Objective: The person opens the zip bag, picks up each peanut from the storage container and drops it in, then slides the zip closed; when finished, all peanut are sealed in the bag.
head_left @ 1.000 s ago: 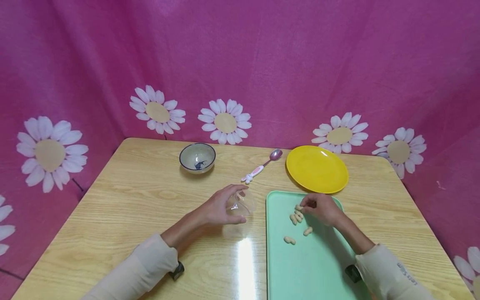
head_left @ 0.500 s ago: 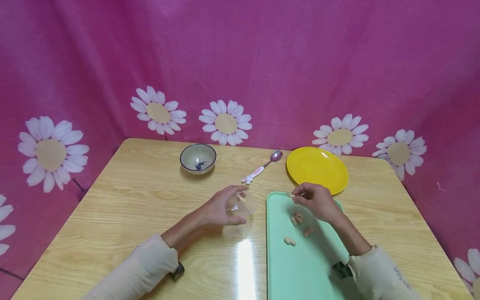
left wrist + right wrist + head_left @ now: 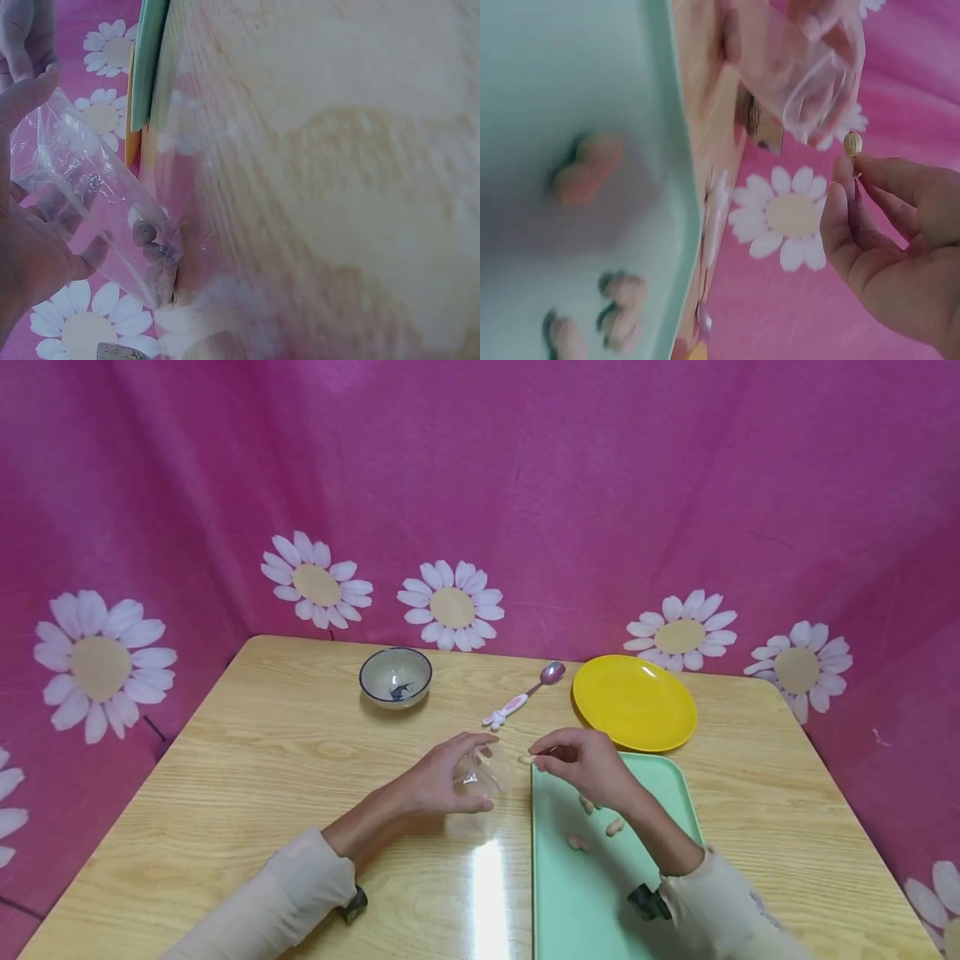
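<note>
My left hand [image 3: 438,778] grips a clear plastic bag [image 3: 90,180], thumb and fingers curled round it and its mouth held wide. Several peanuts [image 3: 145,232] lie at the bottom of the bag in the left wrist view. Between thumb and fingertips my right hand [image 3: 585,766] pinches one peanut [image 3: 853,144], just right of the bag's mouth and above the tray's left edge. Other loose peanuts [image 3: 615,826] lie on the green tray [image 3: 585,910] below the right hand, which partly hides them.
At the back left stands a bowl [image 3: 386,671] with a dark blue rim. A spoon [image 3: 516,702] with a white rabbit handle lies behind the bag. The yellow plate [image 3: 633,702] sits just behind the tray. A pink flowered curtain [image 3: 555,510] hangs beyond the wooden table [image 3: 300,735].
My right hand has lifted a peanut from the tray and moved it left to beside the bag. The left hand and the bag have stayed in place.
</note>
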Demonstrator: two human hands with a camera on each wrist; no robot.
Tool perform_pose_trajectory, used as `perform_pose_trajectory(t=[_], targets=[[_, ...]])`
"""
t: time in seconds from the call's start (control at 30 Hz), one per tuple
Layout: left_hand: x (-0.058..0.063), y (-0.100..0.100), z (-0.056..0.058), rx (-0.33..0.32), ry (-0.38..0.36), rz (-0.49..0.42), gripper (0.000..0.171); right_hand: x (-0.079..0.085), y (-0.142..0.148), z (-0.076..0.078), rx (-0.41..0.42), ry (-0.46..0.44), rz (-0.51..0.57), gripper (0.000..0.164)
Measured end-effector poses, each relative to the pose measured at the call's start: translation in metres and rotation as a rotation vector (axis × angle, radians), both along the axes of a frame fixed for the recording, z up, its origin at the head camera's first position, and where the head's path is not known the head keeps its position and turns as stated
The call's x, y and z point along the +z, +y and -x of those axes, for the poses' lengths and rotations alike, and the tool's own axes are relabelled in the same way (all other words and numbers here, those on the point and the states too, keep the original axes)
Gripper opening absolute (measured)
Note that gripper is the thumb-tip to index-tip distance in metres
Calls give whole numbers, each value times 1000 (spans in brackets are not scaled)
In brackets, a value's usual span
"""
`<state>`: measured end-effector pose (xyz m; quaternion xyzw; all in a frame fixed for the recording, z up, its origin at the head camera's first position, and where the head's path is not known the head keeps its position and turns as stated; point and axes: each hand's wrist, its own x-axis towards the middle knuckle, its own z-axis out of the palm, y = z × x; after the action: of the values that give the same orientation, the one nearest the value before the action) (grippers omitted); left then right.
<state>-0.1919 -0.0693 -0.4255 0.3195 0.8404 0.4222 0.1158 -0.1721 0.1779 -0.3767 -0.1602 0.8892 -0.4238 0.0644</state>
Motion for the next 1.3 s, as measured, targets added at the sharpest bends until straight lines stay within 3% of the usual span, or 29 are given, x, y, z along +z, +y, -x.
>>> perform_pose_trajectory(t=[0.3, 0.57, 0.93, 1.3], targets=[[2, 1, 0, -10, 12, -3, 81, -6, -25, 0, 48, 103, 2, 14], [0, 2, 0, -20, 26, -6, 80, -6, -26, 0, 42, 69, 16, 20], [-2, 0, 0, -6, 32, 6, 80, -3, 6, 4, -15, 8, -96, 19], [-3, -1, 2, -7, 53, 13, 81, -25, 54, 5, -58, -23, -120, 19]])
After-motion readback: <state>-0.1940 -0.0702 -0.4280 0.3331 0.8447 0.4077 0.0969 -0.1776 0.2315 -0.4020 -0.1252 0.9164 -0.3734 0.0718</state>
